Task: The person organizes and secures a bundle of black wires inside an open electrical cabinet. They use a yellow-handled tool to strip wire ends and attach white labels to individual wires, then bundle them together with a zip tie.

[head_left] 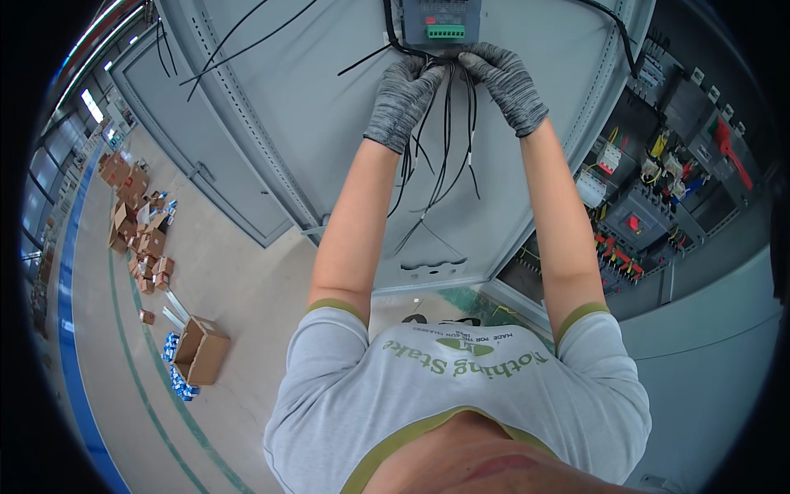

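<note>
Both hands wear grey knit gloves and are raised in front of a grey metal cabinet door (pixel 346 140). My left hand (pixel 403 95) closes on a bundle of thin black wires (pixel 447 132) just below a grey device with a green terminal block (pixel 445 31). On the other side of the same bundle, my right hand (pixel 502 82) pinches the wires with thumb and fingers. Loose wire ends hang down between my forearms. A thicker black cable (pixel 390 20) runs down the device's left side into the bundle.
On the right, an open cabinet holds breakers (pixel 638 216), coloured wires and a red handle (pixel 731 152). Another grey door (pixel 197 156) stands at the left. Cardboard boxes (pixel 202 350) lie on the floor beyond it. More black wires (pixel 222 58) hang at the upper left.
</note>
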The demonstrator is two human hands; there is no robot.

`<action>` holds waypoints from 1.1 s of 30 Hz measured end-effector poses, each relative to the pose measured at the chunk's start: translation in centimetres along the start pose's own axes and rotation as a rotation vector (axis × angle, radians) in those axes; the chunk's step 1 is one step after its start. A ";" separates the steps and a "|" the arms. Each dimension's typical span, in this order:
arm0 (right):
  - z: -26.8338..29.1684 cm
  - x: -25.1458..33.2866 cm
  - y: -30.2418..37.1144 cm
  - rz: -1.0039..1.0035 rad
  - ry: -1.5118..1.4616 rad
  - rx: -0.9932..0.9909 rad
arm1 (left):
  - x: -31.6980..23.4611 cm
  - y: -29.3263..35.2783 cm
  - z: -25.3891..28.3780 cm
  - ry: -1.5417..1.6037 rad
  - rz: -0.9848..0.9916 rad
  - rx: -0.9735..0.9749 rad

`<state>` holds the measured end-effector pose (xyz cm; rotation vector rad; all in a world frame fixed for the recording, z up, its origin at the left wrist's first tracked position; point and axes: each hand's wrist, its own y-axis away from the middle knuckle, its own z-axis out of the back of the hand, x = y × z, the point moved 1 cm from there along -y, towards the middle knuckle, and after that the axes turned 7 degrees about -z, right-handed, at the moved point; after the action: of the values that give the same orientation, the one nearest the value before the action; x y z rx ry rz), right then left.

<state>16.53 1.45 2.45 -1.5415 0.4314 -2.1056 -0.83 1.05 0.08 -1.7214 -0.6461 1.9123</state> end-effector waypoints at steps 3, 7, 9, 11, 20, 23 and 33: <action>0.5 -0.3 -0.2 0.018 -0.016 0.055 | 0.3 0.0 0.1 0.020 -0.020 0.028; 0.9 -0.4 -0.6 0.186 0.072 0.080 | 0.3 0.1 0.2 -0.018 0.004 0.037; 0.5 -0.4 -0.7 0.345 0.353 -0.075 | 0.1 0.0 0.3 -0.048 0.015 0.042; -0.2 -1.0 -0.9 0.427 0.498 -0.187 | 0.9 -0.2 0.2 0.007 0.002 0.027; -0.4 -2.2 -1.2 0.157 0.184 -0.098 | -0.4 -0.2 0.1 0.136 0.089 0.048; 0.0 -1.8 -0.9 0.097 -0.040 0.035 | 0.3 -0.9 0.9 0.184 0.059 0.163; 0.9 -0.9 -0.5 0.123 0.154 0.001 | -0.6 -1.0 1.3 0.247 -0.002 0.252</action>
<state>17.45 2.40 2.27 -1.3218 0.5640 -2.1347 -2.02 1.38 1.30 -1.7516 -0.3003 1.6623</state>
